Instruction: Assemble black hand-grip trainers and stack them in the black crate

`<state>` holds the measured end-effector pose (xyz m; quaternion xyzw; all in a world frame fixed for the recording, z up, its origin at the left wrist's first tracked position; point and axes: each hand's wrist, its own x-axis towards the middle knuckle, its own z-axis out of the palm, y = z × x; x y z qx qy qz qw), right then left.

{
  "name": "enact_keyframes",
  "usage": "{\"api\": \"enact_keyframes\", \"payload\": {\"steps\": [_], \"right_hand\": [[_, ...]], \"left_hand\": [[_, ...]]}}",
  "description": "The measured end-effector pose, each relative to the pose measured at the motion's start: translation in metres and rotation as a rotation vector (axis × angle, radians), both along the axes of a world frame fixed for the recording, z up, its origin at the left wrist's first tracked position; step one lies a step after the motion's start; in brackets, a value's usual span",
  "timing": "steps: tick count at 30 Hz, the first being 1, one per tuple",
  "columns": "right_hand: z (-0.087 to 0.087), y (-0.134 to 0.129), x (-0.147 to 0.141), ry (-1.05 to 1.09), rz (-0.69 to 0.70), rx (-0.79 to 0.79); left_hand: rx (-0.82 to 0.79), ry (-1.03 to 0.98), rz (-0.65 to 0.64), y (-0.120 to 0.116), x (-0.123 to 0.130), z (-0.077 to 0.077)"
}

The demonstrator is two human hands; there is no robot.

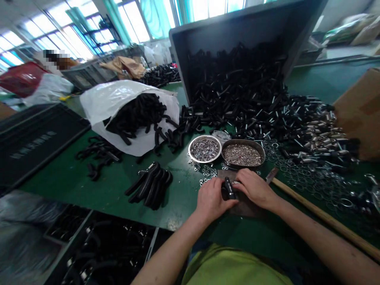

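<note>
My left hand (211,200) is closed around a short black handle-like part (228,188), its thumb along the near end. Just to the right, my right hand (254,187) pinches a small ridged silver piece, perhaps a spring or screw (236,182), beside the black part. Both hands are over a dark metal plate (245,209) on the green table (187,213). Behind them stand a round metal bowl (204,161) of small rings and an oval tin (243,168) of tiny metal pieces. Loose nuts or washers (209,171) lie near my left fingers.
A hammer's wooden handle (326,217) runs along my right forearm. Black curved handles (151,186) lie stacked at left, behind them a white sack (101,99). A tipped grey bin (181,65) spills black parts. Wire rings (299,174) and a cardboard box (360,114) are at right.
</note>
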<state>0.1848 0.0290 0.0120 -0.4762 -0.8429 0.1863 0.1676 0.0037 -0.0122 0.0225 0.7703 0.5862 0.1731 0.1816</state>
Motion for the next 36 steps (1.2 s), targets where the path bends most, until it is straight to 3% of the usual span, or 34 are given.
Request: {"api": "enact_keyframes", "payload": {"steps": [2,4,7,9,13,15,18,21,24,28,30,31,33,36], "right_hand": [[0.008,-0.005,-0.008,0.235,-0.193,-0.203],[0.016,-0.011,-0.015,0.457,-0.298,-0.309],[0.023,-0.016,-0.013,0.533,-0.364,-0.214],[0.022,-0.014,-0.003,0.414,-0.370,-0.168],[0.015,-0.012,0.015,-0.075,-0.274,-0.215],[0.013,-0.013,0.015,-0.278,-0.245,-0.199],[0.011,-0.016,0.007,-0.401,-0.221,-0.139],[0.011,-0.018,0.001,-0.426,-0.222,-0.109],[0.008,-0.018,0.005,-0.377,-0.235,-0.111],[0.007,-0.017,0.015,-0.133,-0.284,-0.189],[0.012,-0.018,0.016,0.100,-0.303,-0.220],[0.016,-0.020,0.015,0.220,-0.316,-0.217],[0.029,-0.024,0.010,0.424,-0.353,-0.185],[0.048,-0.033,-0.001,0.612,-0.406,-0.108]], "left_hand": [[0.013,-0.147,0.147,-0.004,0.008,0.003],[0.026,-0.295,0.189,-0.003,0.015,0.006],[-0.005,-0.359,-0.061,0.020,0.010,0.015],[-0.005,-0.252,-0.189,0.056,-0.011,0.024],[0.145,0.301,0.199,0.153,-0.080,0.038],[0.116,0.381,0.274,0.192,-0.113,0.038],[0.053,0.441,0.288,0.223,-0.143,0.028],[0.030,0.454,0.274,0.231,-0.152,0.020],[0.062,0.425,0.295,0.234,-0.152,0.028],[0.180,0.298,0.417,0.220,-0.136,0.056],[0.216,-0.051,0.445,0.192,-0.113,0.067],[0.188,-0.360,0.414,0.173,-0.098,0.069],[-0.090,-0.892,0.301,0.125,-0.063,0.068],[-0.588,-1.318,0.161,0.053,-0.017,0.054]]}}
